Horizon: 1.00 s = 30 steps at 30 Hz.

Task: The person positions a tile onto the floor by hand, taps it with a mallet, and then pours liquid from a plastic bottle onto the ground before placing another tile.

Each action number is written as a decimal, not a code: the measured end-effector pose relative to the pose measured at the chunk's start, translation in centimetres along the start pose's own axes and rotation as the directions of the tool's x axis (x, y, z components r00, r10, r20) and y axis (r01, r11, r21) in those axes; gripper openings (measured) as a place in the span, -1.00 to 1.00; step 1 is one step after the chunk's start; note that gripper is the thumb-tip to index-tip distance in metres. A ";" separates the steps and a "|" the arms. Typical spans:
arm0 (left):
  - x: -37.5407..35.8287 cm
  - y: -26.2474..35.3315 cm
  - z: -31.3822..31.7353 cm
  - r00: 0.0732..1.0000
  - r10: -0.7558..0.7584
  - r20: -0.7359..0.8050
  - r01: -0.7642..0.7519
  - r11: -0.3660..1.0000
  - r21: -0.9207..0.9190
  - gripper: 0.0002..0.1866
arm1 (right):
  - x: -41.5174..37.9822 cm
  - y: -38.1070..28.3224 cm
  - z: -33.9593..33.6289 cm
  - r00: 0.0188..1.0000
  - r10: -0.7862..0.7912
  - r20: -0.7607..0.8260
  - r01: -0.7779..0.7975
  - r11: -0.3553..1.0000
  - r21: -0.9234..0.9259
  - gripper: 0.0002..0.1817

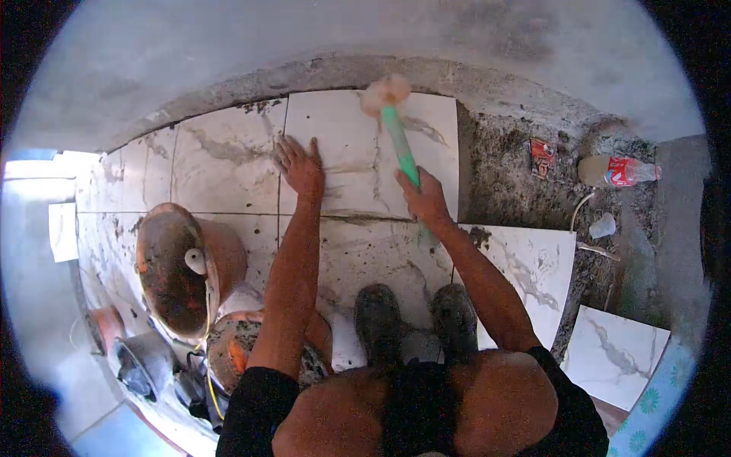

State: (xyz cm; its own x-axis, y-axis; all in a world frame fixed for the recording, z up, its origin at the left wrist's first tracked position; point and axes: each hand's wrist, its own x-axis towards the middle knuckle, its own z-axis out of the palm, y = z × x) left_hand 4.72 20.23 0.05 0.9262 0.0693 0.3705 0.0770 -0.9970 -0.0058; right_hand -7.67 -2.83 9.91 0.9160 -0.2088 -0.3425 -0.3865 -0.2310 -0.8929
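Observation:
My right hand is wrapped round the green handle of a rubber mallet, whose pale, slightly blurred head is over the far part of a marbled white floor tile. Flat on that same tile, close to its left joint, lies my left hand with its fingers spread. Dark crumbs of mortar dot the tile's surface. To its left is another laid tile with grey veining, and its far edge runs along the base of the wall.
At left stand a large mortar-stained bucket and a grey bucket. Rough mortar bed at right holds a red wrapper, a bottle and a plastic cup. A loose tile lies lower right. My shoes rest on tiles.

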 end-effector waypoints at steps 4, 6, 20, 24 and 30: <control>-0.2 0.1 -1.5 0.998 -0.053 0.013 0.054 0.998 -0.038 -0.30 | 1.5 5.5 2.3 0.933 -0.351 -0.084 0.340 0.933 -0.119 -0.60; 0.1 0.2 -0.8 0.999 -0.044 -0.018 0.042 0.995 -0.090 -0.30 | 1.0 1.5 0.8 0.991 -0.127 0.029 0.128 0.991 -0.040 -0.58; 0.3 1.0 -1.5 0.998 -0.051 -0.021 0.050 0.998 -0.044 -0.31 | 0.1 0.1 -1.5 0.912 -0.409 0.027 0.315 0.657 -0.685 -0.65; 0.0 0.8 -0.9 0.998 -0.043 -0.053 0.042 0.999 -0.022 -0.32 | -0.5 1.2 -1.1 0.878 -0.478 -0.004 0.352 0.653 -0.670 -0.63; 0.0 0.9 -1.3 0.998 -0.057 -0.005 0.057 0.997 -0.051 -0.31 | -1.0 0.2 -2.6 0.972 -0.200 -0.123 0.146 0.924 -0.354 -0.64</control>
State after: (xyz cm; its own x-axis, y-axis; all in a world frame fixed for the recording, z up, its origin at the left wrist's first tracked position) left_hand 4.28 19.31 1.21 0.9184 0.1258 0.3752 0.1101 -0.9919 0.0629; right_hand -8.96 -5.12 10.85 0.9546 -0.2732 -0.1184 -0.2617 -0.5803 -0.7712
